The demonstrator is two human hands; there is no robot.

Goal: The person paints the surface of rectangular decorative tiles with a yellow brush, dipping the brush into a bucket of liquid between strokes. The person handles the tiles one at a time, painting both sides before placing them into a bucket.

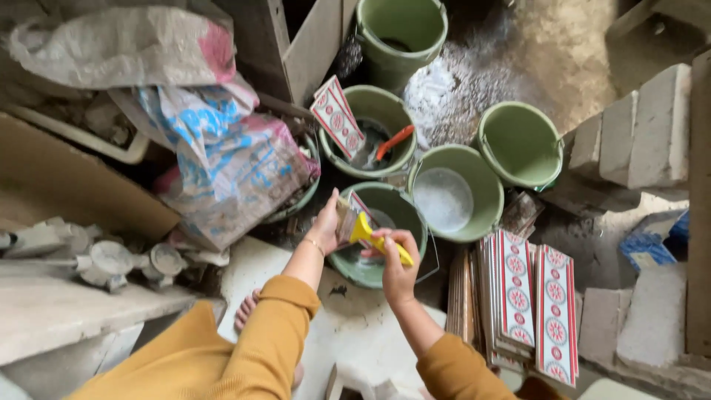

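Item: patterned tile (361, 208), red-and-white, flat and rectangular, held on edge over the nearest green bucket (385, 241), which serves as landmark below.

Left hand (326, 226): closed on the tile's left edge, at the bucket's left rim.

Right hand (396, 270): fingers wrapped around the yellow handle of a brush (366, 231), bristles against the tile face, over the bucket's mouth.

Handling, as judged: the tile is stiff, brittle and moderately heavy for its size; likely slick if wet. Best gripped by opposite edges, thumb on the back, away from corners that could chip. The brush is light; hold it mid-handle.

Surroundings:
- Second bucket with an orange-handled tool (394, 141) and a propped tile (337, 117), just behind the landmark bucket.
- Bucket of cloudy water (453, 194), right of it, touching.
- Two more green buckets, further behind and to the right.
- Stack of matching tiles (533, 307) on edge, right of the landmark bucket.
- Crumpled sacks (222, 163), to its left.
- Grey blocks (644, 133), well right.
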